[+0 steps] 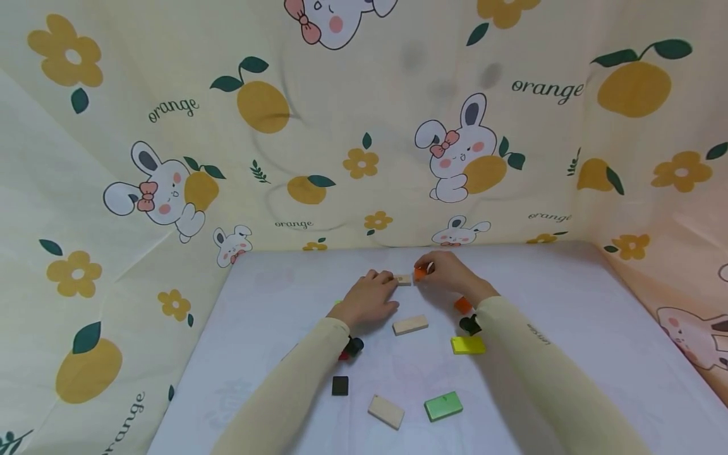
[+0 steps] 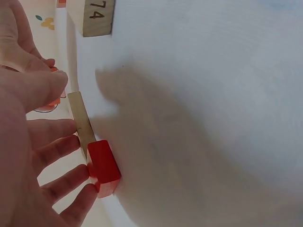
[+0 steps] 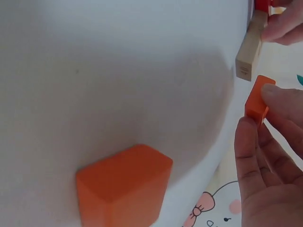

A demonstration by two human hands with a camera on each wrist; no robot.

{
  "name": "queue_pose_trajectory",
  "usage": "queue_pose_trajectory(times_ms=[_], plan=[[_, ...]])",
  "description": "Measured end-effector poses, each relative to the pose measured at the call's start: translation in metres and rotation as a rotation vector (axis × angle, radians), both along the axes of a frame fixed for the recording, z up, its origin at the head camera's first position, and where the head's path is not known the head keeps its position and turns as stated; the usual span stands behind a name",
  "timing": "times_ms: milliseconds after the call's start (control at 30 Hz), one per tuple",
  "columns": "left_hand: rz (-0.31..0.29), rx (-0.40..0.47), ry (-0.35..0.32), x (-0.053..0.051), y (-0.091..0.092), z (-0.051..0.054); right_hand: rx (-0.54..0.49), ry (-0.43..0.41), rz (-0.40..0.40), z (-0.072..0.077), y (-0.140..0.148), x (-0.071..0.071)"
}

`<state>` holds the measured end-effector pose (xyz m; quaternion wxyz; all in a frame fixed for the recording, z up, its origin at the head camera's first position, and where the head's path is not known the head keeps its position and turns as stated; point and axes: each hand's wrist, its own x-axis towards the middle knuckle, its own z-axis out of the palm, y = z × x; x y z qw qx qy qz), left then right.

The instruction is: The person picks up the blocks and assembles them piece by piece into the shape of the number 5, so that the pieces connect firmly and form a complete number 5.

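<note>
The right hand [image 1: 449,273] pinches a small orange block [image 1: 420,273] between thumb and fingers, at the far middle of the white table [image 1: 546,278]. Just left of it, a gap between, lies a pale wooden block [image 1: 404,280]. The left hand [image 1: 366,298], its fingers spread wide and fairly straight, touches that wooden block and a red block [image 2: 104,165]; both wrist views show the red block, but the head view hides it behind the hand. Only the left wrist view reveals dark digits, "74", on another wooden block [image 2: 98,18].

Right of centre sits a second orange block [image 1: 463,305], smooth-faced, its edges softened in the right wrist view. Nearer lie a flat yellow block [image 1: 468,345], a green block [image 1: 443,406], a bare wooden slab [image 1: 386,412] and a squarish black block [image 1: 340,386]. Beyond rises creased cream fabric [image 1: 364,95] printed with rabbits and oranges.
</note>
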<state>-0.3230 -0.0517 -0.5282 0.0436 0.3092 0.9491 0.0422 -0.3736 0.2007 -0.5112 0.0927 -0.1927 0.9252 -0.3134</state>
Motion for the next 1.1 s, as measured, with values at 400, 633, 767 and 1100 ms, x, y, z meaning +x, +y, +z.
queue_pose_trajectory(times_ms=[400, 633, 767, 1100], plan=[[-0.009, -0.011, 0.000, -0.002, 0.001, 0.000, 0.040, -0.042, 0.000, -0.009, -0.009, 0.000], [-0.018, -0.016, -0.003, -0.003, 0.001, 0.002, 0.051, -0.027, 0.014, -0.010, -0.013, 0.000], [-0.023, -0.011, -0.005, -0.003, 0.000, 0.002, 0.066, -0.018, 0.026, -0.011, -0.015, -0.001], [-0.024, -0.009, -0.004, -0.003, 0.000, 0.002, 0.081, -0.015, 0.038, -0.012, -0.017, -0.001]])
